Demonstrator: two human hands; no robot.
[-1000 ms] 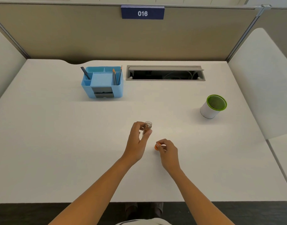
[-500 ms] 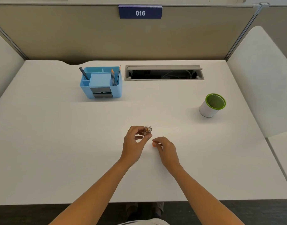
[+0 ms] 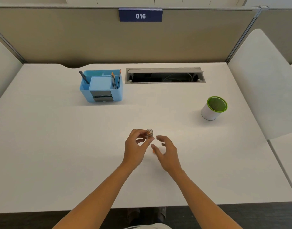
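Observation:
A small clear vial with something orange inside is pinched upright between the thumb and fingers of my left hand, just above the white desk. My right hand hovers right beside it with fingers spread and relaxed, holding nothing. A small blurred orange piece shows at the base of my right thumb; whether it lies on the desk or is falling I cannot tell.
A blue desk organiser with pencils stands at the back left. Behind the middle is an open cable slot. A white cup with a green rim stands to the right. Partition walls enclose the desk.
My right hand, which pinched a small orange piece, has spread its fingers and let it go. The left hand has kept the vial nearly still.

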